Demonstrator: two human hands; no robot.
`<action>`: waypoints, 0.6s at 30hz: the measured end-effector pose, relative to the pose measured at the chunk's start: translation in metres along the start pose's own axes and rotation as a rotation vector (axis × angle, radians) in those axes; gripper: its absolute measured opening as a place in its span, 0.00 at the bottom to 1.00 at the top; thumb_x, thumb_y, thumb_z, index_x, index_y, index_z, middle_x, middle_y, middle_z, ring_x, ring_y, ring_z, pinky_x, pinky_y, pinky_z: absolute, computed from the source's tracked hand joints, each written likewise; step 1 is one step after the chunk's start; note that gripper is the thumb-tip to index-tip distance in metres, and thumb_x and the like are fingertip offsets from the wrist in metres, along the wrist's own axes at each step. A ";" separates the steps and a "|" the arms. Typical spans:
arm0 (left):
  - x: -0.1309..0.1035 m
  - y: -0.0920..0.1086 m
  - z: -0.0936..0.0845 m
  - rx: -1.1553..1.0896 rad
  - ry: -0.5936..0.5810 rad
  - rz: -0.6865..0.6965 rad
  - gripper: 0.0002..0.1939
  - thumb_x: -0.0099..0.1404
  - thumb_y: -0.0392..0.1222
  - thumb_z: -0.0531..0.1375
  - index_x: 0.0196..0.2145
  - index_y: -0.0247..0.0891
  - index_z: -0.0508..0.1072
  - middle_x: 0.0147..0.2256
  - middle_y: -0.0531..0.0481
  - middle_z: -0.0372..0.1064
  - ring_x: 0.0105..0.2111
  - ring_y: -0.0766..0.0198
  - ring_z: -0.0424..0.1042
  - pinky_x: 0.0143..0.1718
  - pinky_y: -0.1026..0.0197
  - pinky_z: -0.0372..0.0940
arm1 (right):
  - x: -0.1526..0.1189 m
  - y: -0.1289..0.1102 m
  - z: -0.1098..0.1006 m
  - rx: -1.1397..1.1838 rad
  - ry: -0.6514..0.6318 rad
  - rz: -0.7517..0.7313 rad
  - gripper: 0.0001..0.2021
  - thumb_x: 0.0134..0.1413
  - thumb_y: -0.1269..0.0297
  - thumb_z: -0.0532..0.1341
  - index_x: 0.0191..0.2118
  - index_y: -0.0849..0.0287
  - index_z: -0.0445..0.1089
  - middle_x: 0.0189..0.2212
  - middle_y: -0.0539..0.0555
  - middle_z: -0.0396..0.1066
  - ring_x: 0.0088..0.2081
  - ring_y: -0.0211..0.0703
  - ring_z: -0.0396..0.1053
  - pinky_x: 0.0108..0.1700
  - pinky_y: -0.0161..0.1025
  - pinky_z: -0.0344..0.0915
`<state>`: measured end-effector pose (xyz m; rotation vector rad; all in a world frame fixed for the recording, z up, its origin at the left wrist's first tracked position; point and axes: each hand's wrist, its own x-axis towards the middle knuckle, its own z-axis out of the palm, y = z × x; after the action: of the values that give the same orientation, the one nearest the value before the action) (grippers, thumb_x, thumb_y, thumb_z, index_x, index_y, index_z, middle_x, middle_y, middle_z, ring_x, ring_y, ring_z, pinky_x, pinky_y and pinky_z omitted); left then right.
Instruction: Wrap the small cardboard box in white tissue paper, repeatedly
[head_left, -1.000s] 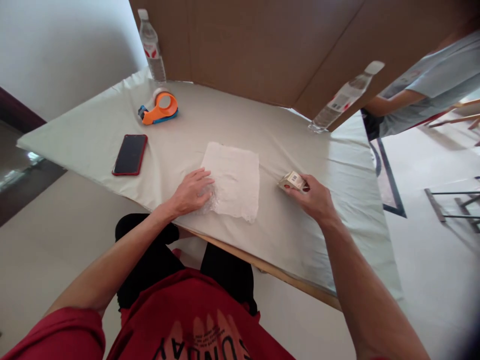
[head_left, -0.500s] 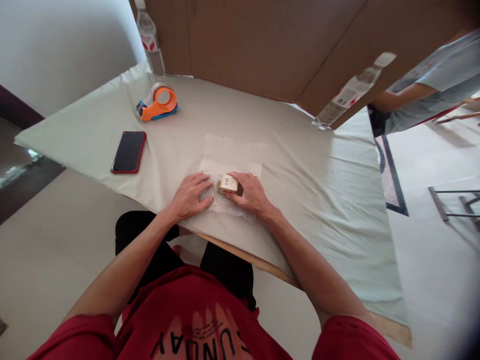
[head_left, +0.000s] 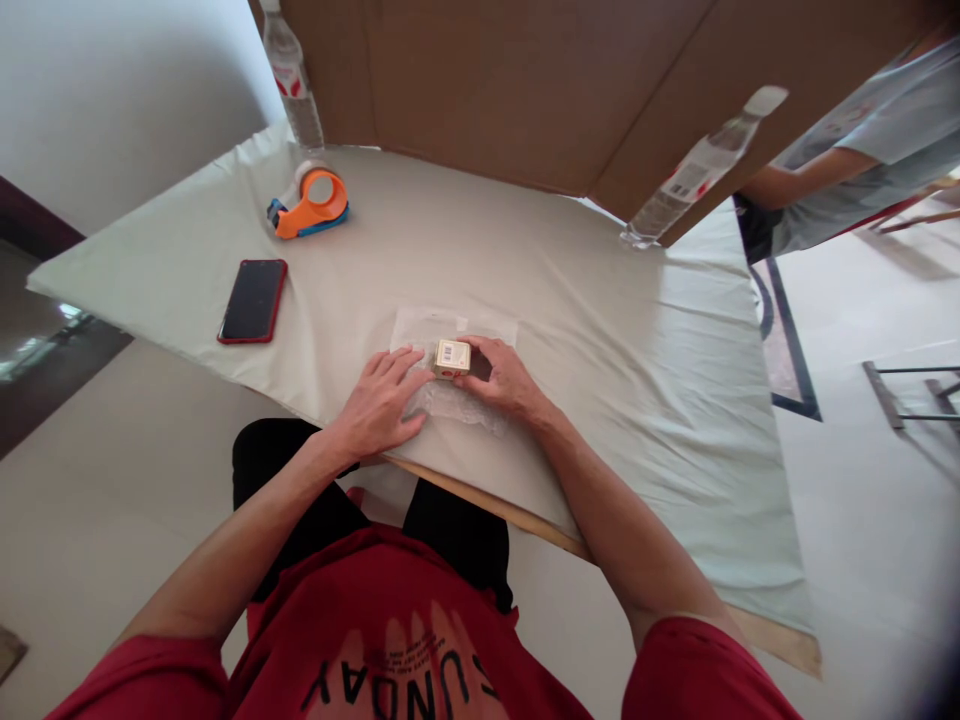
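Pinching the box (head_left: 453,357) mid-frame, our right hand (head_left: 501,379) should hold it square and level over the wrap (head_left: 459,403); our left hand (head_left: 381,402), spread at the wrap's left edge, does well to press lightly, smoothing it.

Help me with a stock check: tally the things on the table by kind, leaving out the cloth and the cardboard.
Bottles: 2
Tape dispenser: 1
Phone: 1
Small box: 1
Wrapping sheet: 1
Total: 6
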<state>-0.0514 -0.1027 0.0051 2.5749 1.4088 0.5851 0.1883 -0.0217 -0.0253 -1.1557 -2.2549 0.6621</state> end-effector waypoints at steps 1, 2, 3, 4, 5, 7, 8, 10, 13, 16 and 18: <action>0.001 0.002 0.002 0.024 0.005 0.001 0.22 0.61 0.35 0.62 0.54 0.35 0.74 0.63 0.33 0.64 0.65 0.41 0.62 0.66 0.38 0.57 | 0.000 0.000 0.001 0.012 0.011 0.002 0.27 0.54 0.55 0.67 0.59 0.55 0.69 0.55 0.61 0.75 0.53 0.58 0.72 0.57 0.56 0.65; 0.003 0.004 0.004 0.044 0.014 0.006 0.20 0.62 0.32 0.60 0.52 0.35 0.74 0.62 0.33 0.65 0.65 0.41 0.63 0.66 0.38 0.57 | 0.000 0.001 0.001 0.024 0.025 0.004 0.26 0.54 0.55 0.67 0.59 0.55 0.69 0.55 0.61 0.75 0.53 0.58 0.72 0.57 0.56 0.65; 0.005 0.005 0.006 0.059 0.026 0.013 0.19 0.62 0.31 0.59 0.51 0.35 0.75 0.62 0.33 0.65 0.64 0.41 0.64 0.66 0.38 0.58 | 0.000 0.001 0.002 0.035 0.040 0.006 0.26 0.54 0.55 0.67 0.58 0.55 0.70 0.55 0.61 0.75 0.54 0.57 0.72 0.58 0.56 0.65; 0.007 0.006 0.009 0.065 0.039 0.022 0.18 0.61 0.30 0.59 0.49 0.35 0.76 0.62 0.33 0.66 0.64 0.41 0.64 0.65 0.37 0.58 | 0.000 0.001 0.002 0.043 0.051 0.006 0.26 0.54 0.55 0.67 0.57 0.55 0.70 0.55 0.61 0.75 0.54 0.57 0.72 0.58 0.56 0.65; 0.009 0.006 0.011 0.063 0.051 0.031 0.16 0.62 0.30 0.59 0.47 0.36 0.76 0.62 0.33 0.66 0.63 0.41 0.64 0.64 0.37 0.59 | 0.001 0.002 0.003 0.048 0.057 0.006 0.25 0.54 0.54 0.67 0.57 0.55 0.70 0.55 0.61 0.75 0.54 0.57 0.72 0.58 0.56 0.65; 0.012 0.006 0.014 0.034 0.082 0.034 0.11 0.63 0.30 0.59 0.42 0.36 0.77 0.61 0.33 0.66 0.62 0.41 0.66 0.63 0.37 0.61 | 0.001 0.002 0.003 0.054 0.051 0.004 0.26 0.54 0.53 0.66 0.57 0.56 0.70 0.55 0.62 0.75 0.54 0.58 0.72 0.59 0.57 0.64; 0.014 0.006 0.015 0.011 0.104 0.025 0.09 0.64 0.31 0.58 0.39 0.37 0.77 0.61 0.34 0.67 0.61 0.42 0.67 0.62 0.37 0.62 | 0.001 0.002 0.003 0.058 0.044 0.003 0.26 0.54 0.52 0.66 0.57 0.57 0.71 0.54 0.63 0.75 0.54 0.59 0.72 0.59 0.58 0.64; 0.017 0.005 0.017 -0.046 0.159 -0.010 0.06 0.64 0.31 0.58 0.35 0.37 0.76 0.60 0.35 0.68 0.60 0.45 0.69 0.60 0.39 0.65 | 0.001 0.002 0.002 0.083 0.019 -0.009 0.29 0.53 0.49 0.66 0.57 0.59 0.70 0.55 0.65 0.74 0.56 0.61 0.71 0.60 0.59 0.63; 0.022 0.003 0.017 -0.135 0.213 -0.053 0.05 0.61 0.31 0.60 0.34 0.38 0.74 0.59 0.37 0.70 0.58 0.48 0.71 0.58 0.44 0.68 | 0.005 -0.003 -0.003 0.204 -0.019 0.030 0.38 0.54 0.41 0.63 0.65 0.58 0.63 0.64 0.65 0.65 0.58 0.60 0.69 0.61 0.58 0.64; 0.030 0.000 0.014 -0.201 0.204 -0.072 0.02 0.61 0.34 0.61 0.32 0.38 0.73 0.59 0.38 0.70 0.57 0.49 0.72 0.58 0.45 0.68 | 0.012 -0.010 -0.016 0.367 -0.065 0.140 0.43 0.59 0.35 0.56 0.73 0.54 0.51 0.71 0.64 0.53 0.63 0.59 0.65 0.65 0.58 0.61; 0.036 -0.001 0.012 -0.263 0.189 -0.103 0.02 0.62 0.37 0.62 0.31 0.38 0.73 0.59 0.38 0.70 0.57 0.50 0.72 0.56 0.47 0.70 | 0.017 -0.016 -0.030 0.442 -0.124 0.181 0.44 0.61 0.33 0.52 0.73 0.55 0.49 0.72 0.64 0.52 0.67 0.60 0.60 0.68 0.60 0.56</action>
<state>-0.0296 -0.0711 0.0035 2.2783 1.4012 0.9480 0.1894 -0.0106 0.0105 -1.1220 -1.9684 1.2605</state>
